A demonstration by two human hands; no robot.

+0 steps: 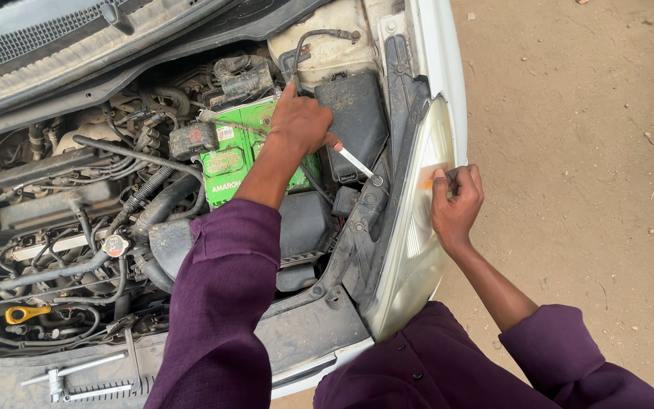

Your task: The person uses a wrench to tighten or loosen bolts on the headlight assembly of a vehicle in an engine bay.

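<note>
My left hand reaches over a green car battery in an open engine bay. It grips a screwdriver by a reddish handle, and the metal tip points at a bolt on the bracket behind the headlight. My right hand rests on the outside of the clear headlight, fingers curled against its lens by the orange patch. Both arms wear purple sleeves.
A black fuse box sits beside the battery. Hoses, a radiator cap and a yellow dipstick ring fill the left of the bay. A T-shaped wrench lies on the front panel. Bare sandy ground is to the right.
</note>
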